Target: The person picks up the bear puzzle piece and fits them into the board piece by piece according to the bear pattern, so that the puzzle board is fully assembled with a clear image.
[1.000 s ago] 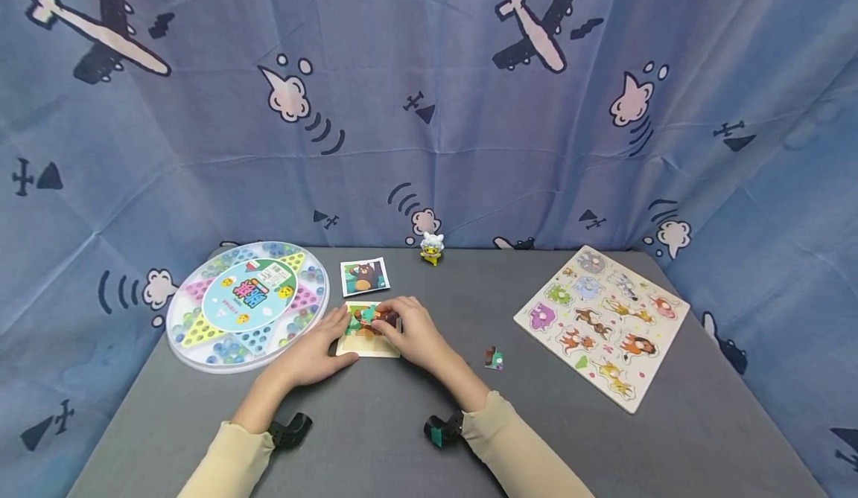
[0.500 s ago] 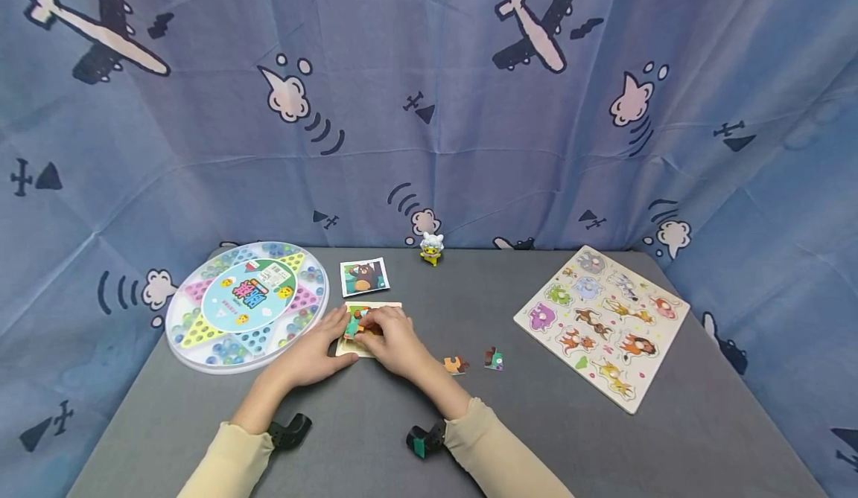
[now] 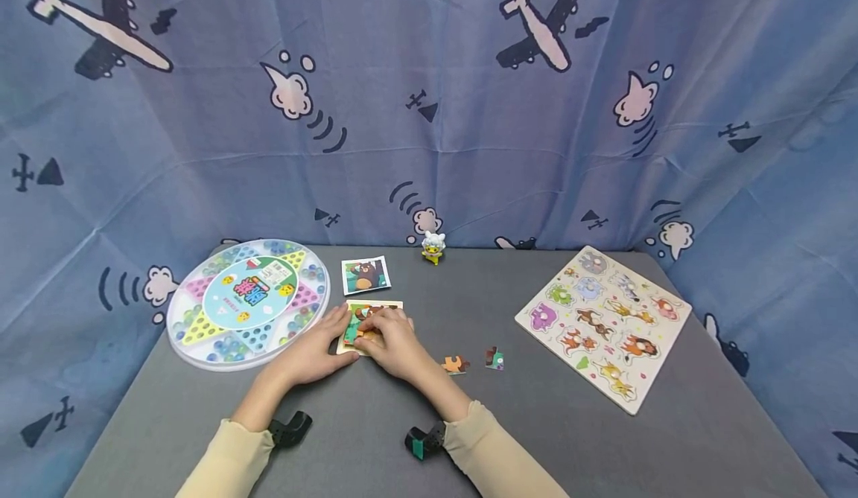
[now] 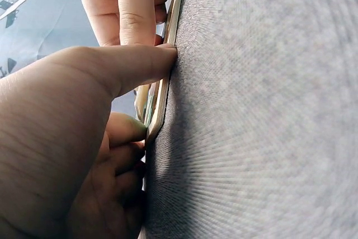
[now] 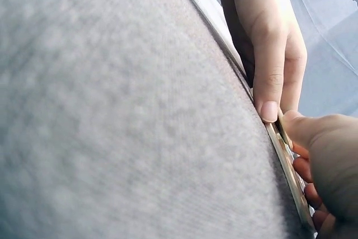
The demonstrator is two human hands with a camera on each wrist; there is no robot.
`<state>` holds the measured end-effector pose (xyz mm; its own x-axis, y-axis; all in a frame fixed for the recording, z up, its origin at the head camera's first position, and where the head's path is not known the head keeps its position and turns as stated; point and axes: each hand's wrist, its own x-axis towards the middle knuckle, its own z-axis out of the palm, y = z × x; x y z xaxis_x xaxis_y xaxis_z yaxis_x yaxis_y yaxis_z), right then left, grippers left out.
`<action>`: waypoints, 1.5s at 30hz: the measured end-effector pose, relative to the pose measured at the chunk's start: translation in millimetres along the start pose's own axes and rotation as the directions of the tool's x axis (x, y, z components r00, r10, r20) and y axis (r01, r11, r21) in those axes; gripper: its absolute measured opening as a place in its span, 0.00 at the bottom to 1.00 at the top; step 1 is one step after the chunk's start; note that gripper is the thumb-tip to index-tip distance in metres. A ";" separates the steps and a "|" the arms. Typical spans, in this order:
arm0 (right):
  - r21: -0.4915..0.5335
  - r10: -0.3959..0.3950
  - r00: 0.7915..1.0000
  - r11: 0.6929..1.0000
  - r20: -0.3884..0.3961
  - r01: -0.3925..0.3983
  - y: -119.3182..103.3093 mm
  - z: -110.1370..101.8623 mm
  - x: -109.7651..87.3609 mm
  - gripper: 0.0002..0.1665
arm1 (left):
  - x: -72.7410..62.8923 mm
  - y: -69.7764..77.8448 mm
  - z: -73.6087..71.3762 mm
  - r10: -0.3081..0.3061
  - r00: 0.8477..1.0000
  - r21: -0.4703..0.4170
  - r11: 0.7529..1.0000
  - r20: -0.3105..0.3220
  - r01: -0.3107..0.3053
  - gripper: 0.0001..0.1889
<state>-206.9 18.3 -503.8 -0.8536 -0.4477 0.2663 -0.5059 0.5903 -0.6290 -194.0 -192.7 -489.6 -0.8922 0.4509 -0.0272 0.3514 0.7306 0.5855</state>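
A small wooden puzzle board [image 3: 341, 348] with a bear picture lies between both hands. My left hand [image 3: 311, 353] holds it at the front left corner, its thumb along the near edge and its fingers at the left side. With thumb and forefinger, my right hand [image 3: 390, 343] pinches a green and orange puzzle piece [image 3: 352, 334] over the left part of the board. In the right wrist view that piece [image 5: 284, 132] sits slightly raised above the board edge. The right hand covers much of the board. Two loose pieces, one orange [image 3: 455, 365], one green and brown [image 3: 494, 358], lie to the right.
A bear picture card [image 3: 366, 275] lies behind the board. To the left is a round marble game [image 3: 194, 349]; to the right lies a wooden animal puzzle [image 3: 570, 353]. A small yellow and white figurine [image 3: 433, 248] stands at the back, before a blue patterned curtain [image 3: 429, 111].
My right hand has moved left and nearer over the board, and the piece it pinches now lies lower. The orange loose piece has come into view beside the right forearm. The left hand stays put.
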 end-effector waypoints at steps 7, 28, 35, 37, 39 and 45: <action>-0.057 -0.043 0.998 0.998 -0.038 0.040 0.1 4.0 -2.1 0.14 | -0.5 -1.3 0.0 -0.009 1.000 -0.001 1.000 0.009 0.009 0.46; -0.104 -0.086 0.993 0.992 -0.078 0.078 1.9 7.1 -4.1 0.11 | -7.8 6.0 -4.5 -0.016 0.999 0.021 1.000 0.046 0.015 0.43; -0.107 -0.066 0.996 0.993 -0.065 0.058 3.4 8.4 -4.1 0.11 | -26.5 10.9 -7.5 0.030 0.994 0.073 0.997 0.102 -0.037 0.39; -0.114 -0.068 0.995 0.992 -0.067 0.060 3.6 8.5 -3.8 0.11 | -30.4 12.3 -8.0 0.038 0.993 0.075 0.996 0.109 -0.047 0.38; -0.114 -0.066 0.996 0.992 -0.067 0.058 3.8 8.3 -3.7 0.11 | -32.7 13.2 -8.2 0.040 0.992 0.074 0.996 0.115 -0.049 0.37; -0.097 -0.058 0.997 0.994 -0.058 0.052 4.4 7.6 -3.7 0.10 | -34.1 15.0 -8.3 0.026 0.991 0.065 0.997 0.129 -0.035 0.37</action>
<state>-205.1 17.4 -513.1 -0.8286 -0.4414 0.3444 -0.5595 0.6285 -0.5403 -160.6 -201.3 -473.2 -0.8384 0.5325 -0.1162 0.4001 0.7461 0.5321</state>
